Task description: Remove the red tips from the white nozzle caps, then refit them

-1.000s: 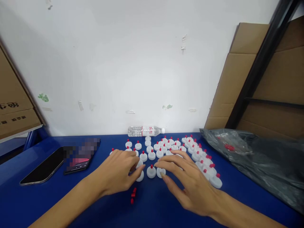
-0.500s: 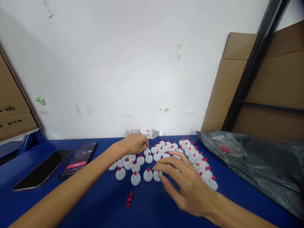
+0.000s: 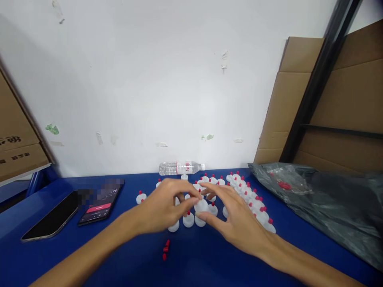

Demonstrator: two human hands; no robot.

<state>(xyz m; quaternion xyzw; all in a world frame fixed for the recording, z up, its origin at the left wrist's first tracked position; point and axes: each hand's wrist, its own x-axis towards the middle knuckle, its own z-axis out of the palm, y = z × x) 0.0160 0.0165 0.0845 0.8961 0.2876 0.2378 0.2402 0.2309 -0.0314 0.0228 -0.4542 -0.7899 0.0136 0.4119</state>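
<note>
Just above the table, a small white round bottle (image 3: pixel 201 206) sits between my hands. My right hand (image 3: pixel 236 213) curls around it from the right, thumb below and fingers above. From the left, my left hand (image 3: pixel 167 205) pinches at its upper edge with thumb and index finger. Whether the held bottle has a red tip cannot be made out. Around and below the hands stand many similar white bottles with red caps (image 3: pixel 188 220), partly hidden by my fingers. Several loose red caps (image 3: pixel 165 250) lie in front of them.
A clear plastic water bottle (image 3: pixel 182 168) lies against the wall, with one white bottle without a visible red cap (image 3: pixel 184 176) before it. Two phones (image 3: pixel 50 217) lie at left. A dark plastic bag (image 3: pixel 317 207) covers the right side, beside cardboard (image 3: pixel 295 95).
My left hand has come back from the far rows toward my right hand. A white bottle is now raised between both hands. The right fingers have closed in around it.
</note>
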